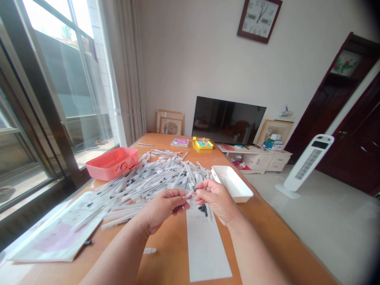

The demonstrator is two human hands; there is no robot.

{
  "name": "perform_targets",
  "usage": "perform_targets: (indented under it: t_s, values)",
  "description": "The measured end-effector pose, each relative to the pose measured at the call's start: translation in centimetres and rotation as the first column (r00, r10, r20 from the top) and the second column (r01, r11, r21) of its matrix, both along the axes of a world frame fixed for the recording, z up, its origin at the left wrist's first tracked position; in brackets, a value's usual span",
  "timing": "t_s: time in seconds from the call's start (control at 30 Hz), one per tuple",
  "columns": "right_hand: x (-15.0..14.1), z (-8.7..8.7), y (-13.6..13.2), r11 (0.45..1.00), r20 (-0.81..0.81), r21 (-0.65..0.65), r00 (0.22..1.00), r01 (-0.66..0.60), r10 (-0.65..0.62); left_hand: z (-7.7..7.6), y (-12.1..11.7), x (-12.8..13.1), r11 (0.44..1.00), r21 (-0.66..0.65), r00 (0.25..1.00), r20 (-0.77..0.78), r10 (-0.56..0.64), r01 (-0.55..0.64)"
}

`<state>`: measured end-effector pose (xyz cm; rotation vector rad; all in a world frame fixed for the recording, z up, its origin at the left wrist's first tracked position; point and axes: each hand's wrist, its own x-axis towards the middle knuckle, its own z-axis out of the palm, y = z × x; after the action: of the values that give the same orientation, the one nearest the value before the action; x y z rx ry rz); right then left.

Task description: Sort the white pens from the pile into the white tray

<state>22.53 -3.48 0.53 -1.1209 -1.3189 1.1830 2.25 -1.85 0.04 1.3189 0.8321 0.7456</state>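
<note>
A big heap of white pens (pixel 148 178) lies across the wooden table (pixel 267 225). Just in front of the heap, my left hand (pixel 164 208) and my right hand (pixel 215 198) meet above a long white paper strip (pixel 206 245). Both are closed in a pinch on one white pen (pixel 190 193) held between them. A few small black pen parts (pixel 203 208) lie on the strip under my right hand.
A pink basket (pixel 111 162) stands at the left, a white tray (pixel 233 183) at the right of the heap. Printed sheets (pixel 59 233) lie near left. A book (pixel 179 142) and yellow box (pixel 203 143) sit at the far end. Beyond are a TV (pixel 227 120) and a fan (pixel 305 164).
</note>
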Motion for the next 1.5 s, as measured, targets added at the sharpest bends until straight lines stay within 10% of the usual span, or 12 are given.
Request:
perform_targets:
  t_s: [1.5]
  values:
    - [0.71,0.53,-0.46,0.989,0.131,-0.044,0.981,-0.140,0.145,0.71,-0.48,-0.01,0.998,0.049,0.993,-0.110,-0.039,0.044]
